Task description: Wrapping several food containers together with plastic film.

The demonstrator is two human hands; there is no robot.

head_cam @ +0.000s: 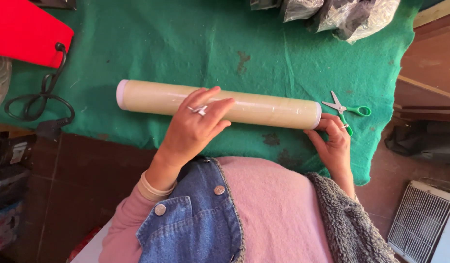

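Long tan roll of clear film on a cardboard core [220, 103], white-capped at both ends, lies lengthwise across the green felt cloth [186, 44], from 9 o'clock to 3 o'clock. Left hand [193, 127] rests open on the roll's middle, fingers spread flat across the top, a ring on one finger. Right hand [334, 141] cups the roll's 3 o'clock end, fingers curled against the cap. Green-handled scissors [346, 111] lie just beyond that end. A black cable [40, 102] coils at 9 o'clock.
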